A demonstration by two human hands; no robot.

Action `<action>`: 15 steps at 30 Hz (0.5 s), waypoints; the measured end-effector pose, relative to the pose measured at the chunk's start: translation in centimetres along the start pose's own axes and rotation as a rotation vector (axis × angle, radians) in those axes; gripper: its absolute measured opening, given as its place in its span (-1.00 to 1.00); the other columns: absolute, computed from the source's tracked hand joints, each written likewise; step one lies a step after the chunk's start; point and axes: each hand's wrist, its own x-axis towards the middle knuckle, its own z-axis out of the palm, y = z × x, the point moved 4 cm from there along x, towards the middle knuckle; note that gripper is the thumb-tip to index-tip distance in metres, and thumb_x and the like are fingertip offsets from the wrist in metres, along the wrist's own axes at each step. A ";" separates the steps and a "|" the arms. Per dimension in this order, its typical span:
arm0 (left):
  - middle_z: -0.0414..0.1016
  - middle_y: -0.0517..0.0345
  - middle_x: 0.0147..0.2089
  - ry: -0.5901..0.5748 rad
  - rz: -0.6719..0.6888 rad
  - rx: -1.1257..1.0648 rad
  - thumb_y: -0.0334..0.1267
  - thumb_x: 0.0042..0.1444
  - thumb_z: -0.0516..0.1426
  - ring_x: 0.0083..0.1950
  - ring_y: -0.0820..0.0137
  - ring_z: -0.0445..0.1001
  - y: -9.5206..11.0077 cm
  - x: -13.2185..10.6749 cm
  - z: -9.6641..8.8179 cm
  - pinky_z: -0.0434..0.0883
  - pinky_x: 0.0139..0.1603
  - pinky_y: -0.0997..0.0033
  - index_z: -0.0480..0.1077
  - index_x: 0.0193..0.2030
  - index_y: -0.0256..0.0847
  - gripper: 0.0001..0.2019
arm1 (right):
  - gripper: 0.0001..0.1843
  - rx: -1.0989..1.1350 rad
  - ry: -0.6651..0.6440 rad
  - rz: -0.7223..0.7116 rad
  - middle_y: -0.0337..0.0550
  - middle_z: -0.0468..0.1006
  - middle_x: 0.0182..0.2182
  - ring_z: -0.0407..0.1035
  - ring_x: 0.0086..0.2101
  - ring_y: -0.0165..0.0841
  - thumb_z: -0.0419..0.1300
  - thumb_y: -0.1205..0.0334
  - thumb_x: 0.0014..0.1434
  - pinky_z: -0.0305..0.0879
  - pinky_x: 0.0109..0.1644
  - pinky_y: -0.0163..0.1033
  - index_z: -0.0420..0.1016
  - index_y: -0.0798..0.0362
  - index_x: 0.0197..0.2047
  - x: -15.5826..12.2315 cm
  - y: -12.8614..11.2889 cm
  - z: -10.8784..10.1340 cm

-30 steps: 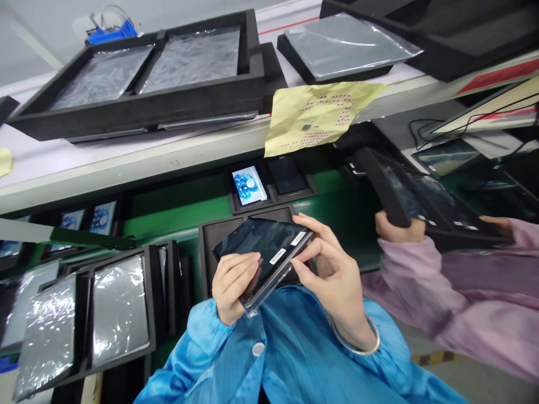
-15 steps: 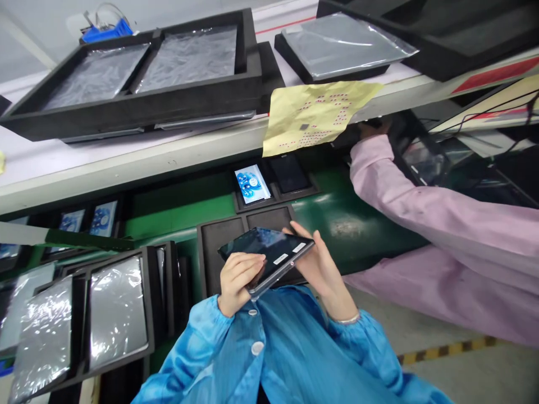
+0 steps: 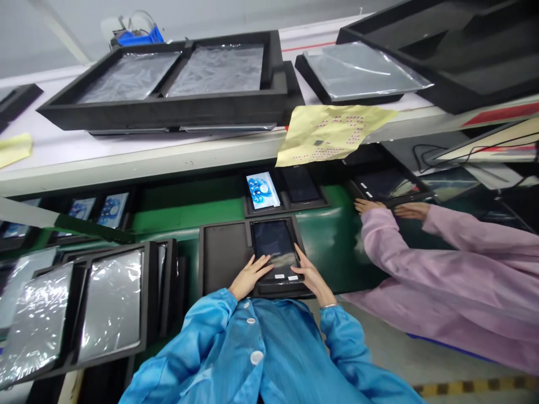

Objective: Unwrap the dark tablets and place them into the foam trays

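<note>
A dark-screened tablet [image 3: 273, 241] with two small white labels at its near end lies in the right compartment of a black foam tray [image 3: 225, 252]. My left hand [image 3: 250, 276] grips the tablet's near left edge, its fingers over the screen side. On the opposite long side, my right hand [image 3: 312, 276] holds the edge with the thumb on top. The tray's left compartment holds nothing. Whether the tablet's near end rests fully down in the tray, I cannot tell.
Beyond my tray stands another tray with a lit tablet [image 3: 263, 191] and a dark tablet [image 3: 301, 184]. Stacked trays with film-wrapped panels [image 3: 112, 306] are at left. A shelf [image 3: 143, 160] crosses above. At right, a co-worker's hands [image 3: 370, 205] touch another tray.
The tablet, held tilted above the tray before, has come down into the right compartment with both hands still at its edges. The co-worker's second arm has come into view.
</note>
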 end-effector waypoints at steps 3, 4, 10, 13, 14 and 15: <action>-0.12 -0.05 0.60 0.149 -0.295 0.156 -0.65 0.17 -0.10 0.61 0.07 -0.19 -1.2 -2.8 -1.2 -0.03 0.50 -0.33 0.06 0.50 0.00 -0.21 | -0.40 -0.201 0.115 -0.110 0.01 0.42 0.28 0.20 0.32 0.04 0.43 -0.02 -0.15 0.03 0.45 0.16 0.63 -0.04 0.01 0.1 -0.3 -1.2; -0.09 -0.10 0.59 0.253 -0.428 0.223 -0.59 0.22 -0.08 0.60 0.00 -0.17 -1.9 -4.4 -2.2 -0.02 0.49 -0.36 0.07 0.50 -0.03 -0.27 | -0.50 -0.268 0.160 -0.158 0.03 0.38 0.30 0.15 0.34 0.05 0.40 -0.07 -0.10 -0.06 0.48 0.13 0.66 -0.01 -0.10 -0.1 -0.5 -1.5; 0.47 -0.54 0.11 0.394 -1.254 0.184 -0.09 0.29 -0.01 0.10 -0.17 0.56 -7.0 -15.9 -4.3 0.51 0.06 -0.08 0.36 0.19 -0.56 -0.46 | -0.30 -0.500 0.464 -0.303 0.25 0.47 0.17 0.21 0.29 0.25 0.29 -0.33 -0.08 0.09 0.37 0.36 0.57 0.06 -0.05 -0.4 0.0 -3.4; 0.61 -0.22 -0.19 0.380 -1.227 0.108 -0.19 0.22 -0.01 -0.14 -0.01 0.66 -7.8 -17.1 -3.4 0.57 -0.08 0.11 0.49 -0.20 -0.29 -0.71 | -0.50 -0.521 0.424 -0.305 0.10 0.68 -0.24 0.56 -0.10 0.26 0.26 -0.31 -0.10 0.51 -0.04 0.27 0.60 -0.11 -0.25 0.4 0.7 -3.7; 0.63 -0.17 -0.19 0.400 -1.217 0.105 -0.21 0.22 -0.02 -0.12 0.03 0.67 -7.9 -17.0 -3.6 0.58 -0.09 0.15 0.48 -0.21 -0.23 -0.74 | -0.58 -0.524 0.396 -0.308 0.05 0.69 -0.30 0.58 -0.17 0.24 0.24 -0.28 -0.07 0.54 -0.11 0.24 0.61 -0.16 -0.30 0.7 0.7 -3.7; 0.65 -0.13 -0.17 0.416 -1.217 0.113 -0.21 0.23 -0.03 -0.10 0.05 0.68 -7.9 -16.9 -4.2 0.58 -0.09 0.18 0.47 -0.19 -0.19 -0.74 | -0.63 -0.526 0.375 -0.312 0.01 0.70 -0.31 0.59 -0.18 0.24 0.22 -0.25 -0.06 0.55 -0.11 0.24 0.62 -0.19 -0.33 0.8 0.4 -3.8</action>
